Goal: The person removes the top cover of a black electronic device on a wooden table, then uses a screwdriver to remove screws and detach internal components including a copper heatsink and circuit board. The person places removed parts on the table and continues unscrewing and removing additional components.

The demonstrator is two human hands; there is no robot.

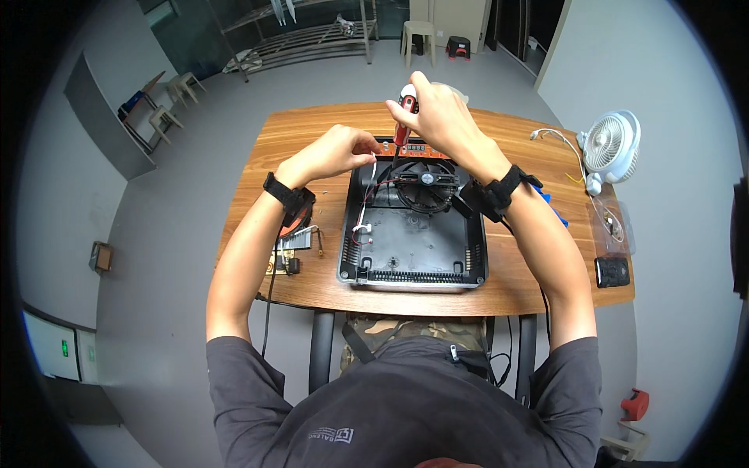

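An open black appliance housing [406, 242], like the bottom shell of an induction cooker, lies on the wooden table in front of me. My right hand [441, 113] is wrapped round the handle of a red-and-white screwdriver [402, 125]. Its shaft points down at the housing's far edge, beside an orange circuit board [433, 150] with a small display; its tip is hard to make out. My left hand [339, 152] is closed in a pinch at the upper end of a white wire [367, 204], left of the screwdriver. A black cooling fan [426, 184] sits inside the housing.
Left of the housing, partly behind my forearm, lie a copper-coloured coil [299, 225] and a circuit board [279, 262]. On the table's right are a white desk fan [611, 148], a black box-shaped device [612, 272] and a blue item [552, 207]. Stools [419, 37] stand farther back.
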